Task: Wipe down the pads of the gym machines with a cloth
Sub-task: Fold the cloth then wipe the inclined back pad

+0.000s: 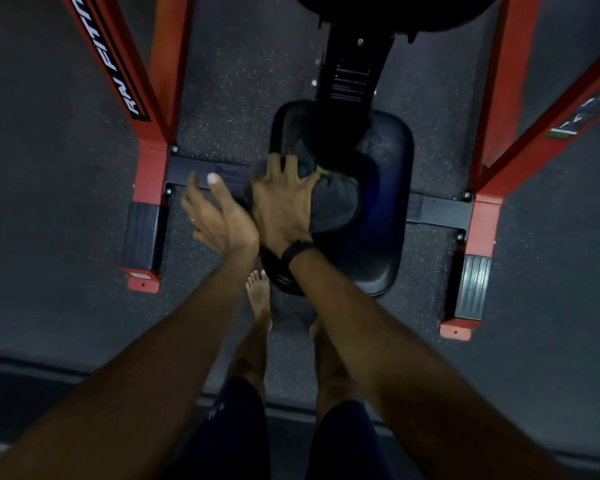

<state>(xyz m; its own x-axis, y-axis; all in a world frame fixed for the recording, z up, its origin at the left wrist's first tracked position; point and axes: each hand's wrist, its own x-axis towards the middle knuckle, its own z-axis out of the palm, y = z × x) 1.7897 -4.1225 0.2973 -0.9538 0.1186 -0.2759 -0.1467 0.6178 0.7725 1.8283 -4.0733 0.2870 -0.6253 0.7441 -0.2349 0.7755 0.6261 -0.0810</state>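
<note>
On seat pad (388, 209): right hand (284, 202) covers dark cloth (333, 206), edges indistinct.

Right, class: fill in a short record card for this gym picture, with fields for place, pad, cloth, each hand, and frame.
place: gym floor, seen from above
pad: dark seat pad on a black post
cloth: dark cloth lying on the pad
right hand: right hand pressed flat on the cloth, fingers spread, black band on wrist
left hand: left hand beside the pad's left edge, fingers relaxed, holding nothing
frame: red frame on both sides
</note>
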